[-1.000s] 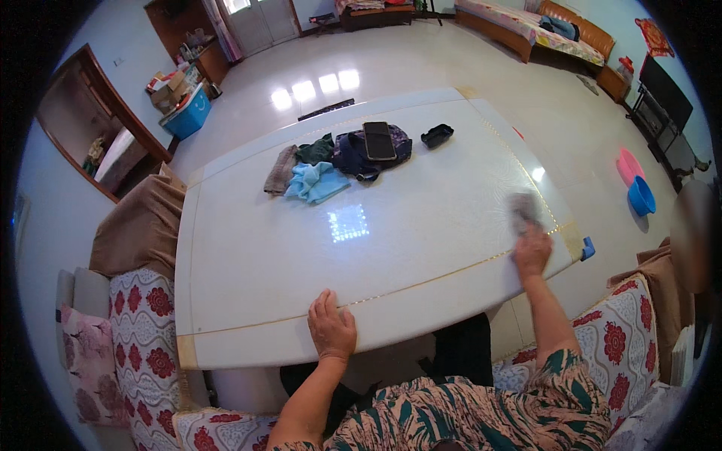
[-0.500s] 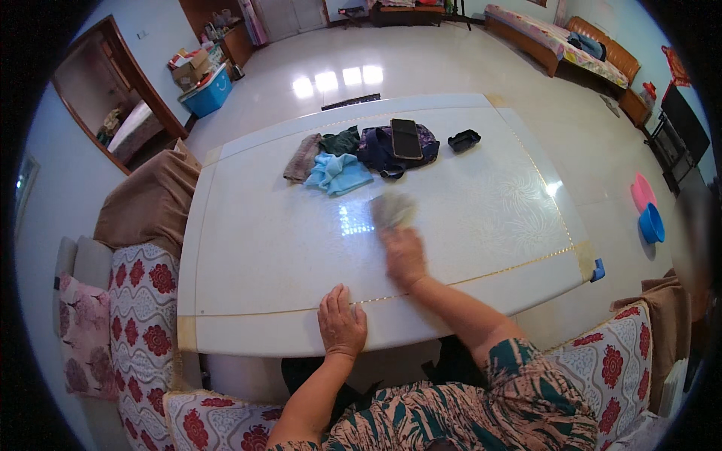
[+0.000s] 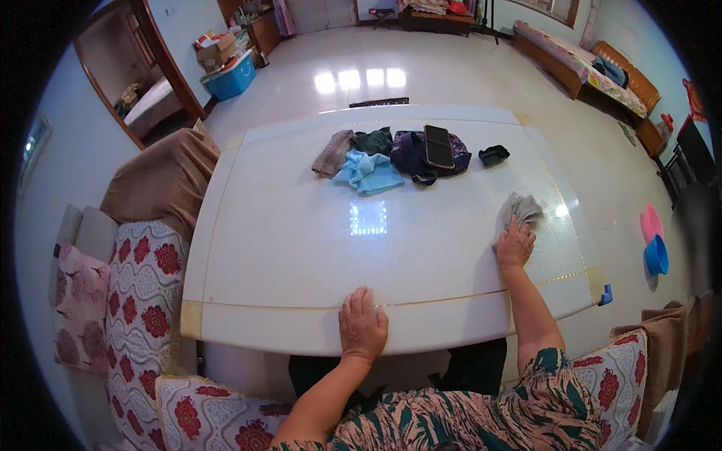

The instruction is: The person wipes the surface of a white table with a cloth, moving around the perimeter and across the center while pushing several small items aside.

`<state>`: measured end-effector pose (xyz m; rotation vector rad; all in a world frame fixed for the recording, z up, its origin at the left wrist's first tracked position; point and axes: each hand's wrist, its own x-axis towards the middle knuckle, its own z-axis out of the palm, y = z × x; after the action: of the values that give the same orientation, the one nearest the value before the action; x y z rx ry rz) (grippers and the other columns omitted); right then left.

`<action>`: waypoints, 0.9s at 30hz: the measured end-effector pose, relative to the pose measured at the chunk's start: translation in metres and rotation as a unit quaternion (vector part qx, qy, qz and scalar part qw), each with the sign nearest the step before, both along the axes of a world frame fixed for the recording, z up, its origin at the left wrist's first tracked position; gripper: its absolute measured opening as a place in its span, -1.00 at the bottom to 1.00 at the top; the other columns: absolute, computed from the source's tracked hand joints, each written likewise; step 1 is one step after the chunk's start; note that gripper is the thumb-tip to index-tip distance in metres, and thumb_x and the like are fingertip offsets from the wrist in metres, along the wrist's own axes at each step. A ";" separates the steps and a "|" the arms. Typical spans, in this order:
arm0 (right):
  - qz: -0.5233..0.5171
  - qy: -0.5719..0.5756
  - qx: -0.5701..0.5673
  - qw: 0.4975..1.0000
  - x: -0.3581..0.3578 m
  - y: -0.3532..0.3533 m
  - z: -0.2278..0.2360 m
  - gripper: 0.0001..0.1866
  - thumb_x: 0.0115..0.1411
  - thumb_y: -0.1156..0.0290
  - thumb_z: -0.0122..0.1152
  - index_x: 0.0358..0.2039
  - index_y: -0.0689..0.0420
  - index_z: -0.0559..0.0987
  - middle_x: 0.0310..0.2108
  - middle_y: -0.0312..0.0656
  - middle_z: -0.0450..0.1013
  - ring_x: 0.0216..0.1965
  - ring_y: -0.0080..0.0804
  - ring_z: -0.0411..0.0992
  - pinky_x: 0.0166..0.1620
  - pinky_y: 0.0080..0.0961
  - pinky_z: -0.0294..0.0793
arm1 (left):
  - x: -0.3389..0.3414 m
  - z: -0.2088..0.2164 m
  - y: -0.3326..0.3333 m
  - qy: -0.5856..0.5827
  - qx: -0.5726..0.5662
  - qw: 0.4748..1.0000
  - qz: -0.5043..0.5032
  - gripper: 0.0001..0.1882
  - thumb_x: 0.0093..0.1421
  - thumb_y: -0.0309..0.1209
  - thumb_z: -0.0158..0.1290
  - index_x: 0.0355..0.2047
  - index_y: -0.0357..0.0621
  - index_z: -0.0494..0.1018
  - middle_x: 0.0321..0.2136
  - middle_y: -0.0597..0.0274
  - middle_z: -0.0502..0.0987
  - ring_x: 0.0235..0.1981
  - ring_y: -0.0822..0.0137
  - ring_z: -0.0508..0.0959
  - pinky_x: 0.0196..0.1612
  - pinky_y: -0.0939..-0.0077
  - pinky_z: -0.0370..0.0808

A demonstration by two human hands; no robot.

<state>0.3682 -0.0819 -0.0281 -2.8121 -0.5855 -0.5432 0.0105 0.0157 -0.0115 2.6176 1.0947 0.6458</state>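
A grey cloth point(image 3: 524, 209) lies crumpled on the right part of the white table point(image 3: 286, 255), pressed down by my right hand point(image 3: 516, 244), whose fingers are closed over it. My left hand point(image 3: 362, 323) rests flat on the table's near border, fingers extended, holding nothing. Toward the far side sit a light blue cloth point(image 3: 368, 172), a brown cloth point(image 3: 332, 153) and a dark green cloth point(image 3: 374, 140), bunched together. Beside them is a dark patterned bag point(image 3: 411, 154) with a black phone point(image 3: 438, 146) on top. A small black object point(image 3: 493, 155) stands to its right.
A floral-covered sofa point(image 3: 143, 301) runs along the left, with a brown cover point(image 3: 162, 177) over something behind it. Pink point(image 3: 651, 222) and blue point(image 3: 656, 254) basins stand on the floor at right. A blue clip-like piece point(image 3: 606, 295) sits at the table's right corner.
My right hand has swept the grey cloth from the table's middle to its right part. My left hand stays flat near the front edge. The whole view has shifted slightly.
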 end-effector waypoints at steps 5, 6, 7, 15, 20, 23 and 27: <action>0.187 -0.078 0.022 0.979 -0.053 0.064 -0.022 -0.47 -0.05 0.44 0.12 0.03 0.11 0.49 -0.13 0.01 0.41 -0.08 -0.05 0.36 0.00 -0.19 0.36 | 0.003 0.002 0.001 -0.016 0.006 1.000 -0.010 -0.44 0.14 -0.34 0.03 0.13 -0.31 0.25 0.11 -0.02 0.30 0.13 -0.02 0.28 0.18 0.12 0.24; 0.244 -0.001 0.050 0.968 -0.089 0.089 -0.014 -0.48 -0.06 0.50 0.10 0.02 0.12 0.50 -0.18 0.00 0.44 -0.10 -0.03 0.37 -0.03 -0.18 0.38 | -0.001 0.001 0.003 -0.016 0.005 1.000 -0.004 -0.43 0.15 -0.34 0.02 0.14 -0.32 0.24 0.11 -0.05 0.29 0.13 -0.03 0.28 0.19 0.12 0.23; 0.309 -0.009 0.101 0.946 -0.122 0.107 -0.009 -0.51 -0.05 0.57 0.03 -0.03 0.09 0.53 -0.19 0.01 0.41 -0.18 -0.04 0.35 -0.10 -0.17 0.38 | -0.002 0.001 0.003 -0.040 0.001 0.999 0.002 -0.44 0.18 -0.33 0.00 0.16 -0.33 0.22 0.11 -0.09 0.28 0.13 -0.05 0.27 0.19 0.11 0.22; 0.588 0.345 0.176 0.710 -0.254 0.132 0.010 -0.63 0.24 0.36 0.09 0.07 0.07 0.49 0.24 -0.01 0.21 0.15 -0.04 0.24 0.20 -0.29 0.25 | -0.010 -0.009 0.013 -0.271 -0.041 0.956 0.102 -0.45 0.36 -0.23 -0.20 0.23 -0.35 0.08 0.20 -0.23 0.14 0.20 -0.16 0.17 0.25 0.03 0.07; 0.452 0.252 0.205 0.831 -0.194 0.079 0.014 -0.65 0.23 0.40 0.09 0.05 0.01 0.49 0.14 0.09 0.32 0.11 -0.01 0.34 0.14 -0.22 0.35 | -0.007 -0.012 0.019 -0.287 -0.046 0.943 0.161 -0.44 0.38 -0.14 -0.20 0.23 -0.30 0.11 0.23 -0.18 0.11 0.23 -0.11 0.13 0.26 0.02 0.03; 0.408 0.110 0.012 0.906 -0.173 0.044 0.009 -0.46 0.21 0.25 0.07 0.18 0.16 0.32 0.25 0.09 0.15 0.29 0.02 0.06 0.25 -0.07 0.04 | 0.001 -0.020 0.038 -0.219 -0.025 0.951 0.219 -0.33 0.22 -0.04 0.04 0.16 -0.28 0.21 0.21 -0.20 0.14 0.21 -0.16 0.13 0.23 -0.06 0.06; 0.431 0.081 -0.074 0.895 -0.184 0.030 0.021 -0.38 0.21 0.17 0.05 0.21 0.23 0.26 0.29 0.11 0.08 0.32 0.02 0.01 0.29 -0.10 -0.02 | 0.024 -0.003 0.063 -0.076 -0.009 0.966 0.245 -0.19 -0.07 0.05 0.24 0.09 -0.22 0.31 0.17 -0.14 0.20 0.19 -0.16 0.16 0.17 -0.14 0.15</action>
<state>0.1844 -0.0518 -0.0071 -2.3151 -1.7377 -0.0759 0.0348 0.0782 -0.0150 2.2373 1.7011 0.9072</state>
